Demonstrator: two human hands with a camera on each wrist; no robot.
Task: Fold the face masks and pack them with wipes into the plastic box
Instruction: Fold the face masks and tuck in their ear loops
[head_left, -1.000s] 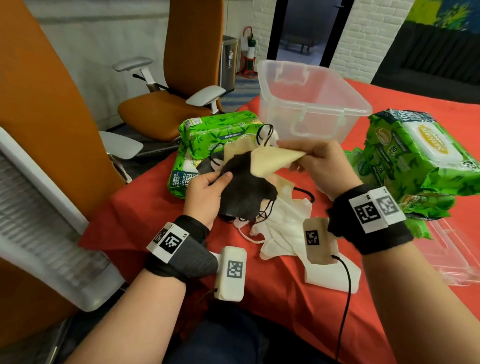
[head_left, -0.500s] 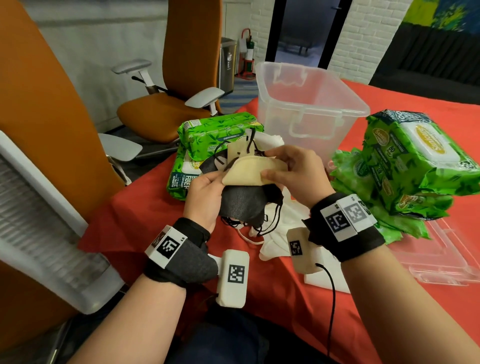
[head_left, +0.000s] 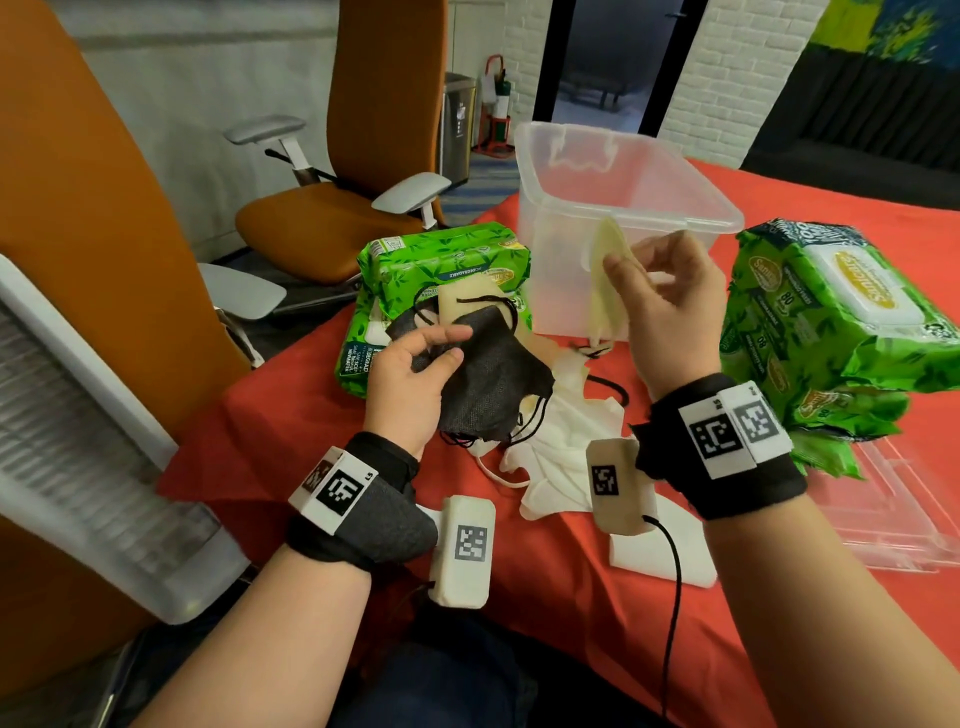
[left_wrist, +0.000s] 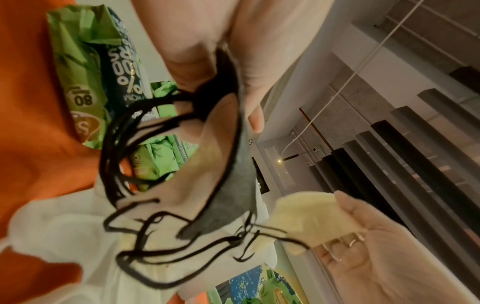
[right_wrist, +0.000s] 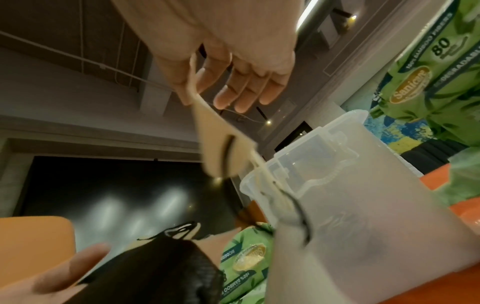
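My right hand (head_left: 660, 291) pinches a folded cream face mask (head_left: 608, 280) between thumb and forefinger and holds it up in front of the near wall of the clear plastic box (head_left: 691, 202). The same cream mask (right_wrist: 221, 148) hangs from those fingers in the right wrist view, black ear loops dangling. My left hand (head_left: 415, 374) grips a black face mask (head_left: 483, 384) with black loops, held above the red table. In the left wrist view the black mask (left_wrist: 241, 179) sits between thumb and fingers. White masks (head_left: 561, 447) lie in a heap under it.
Green wipes packs lie left (head_left: 441, 270) and right (head_left: 831, 322) of the box. The clear box lid (head_left: 893, 509) lies flat at the right edge of the red tablecloth (head_left: 322, 415). Orange office chairs (head_left: 363, 156) stand to the left beyond the table.
My right hand has lifted the cream mask off the black one and carried it up and right toward the box. The left hand keeps hold of the black mask.
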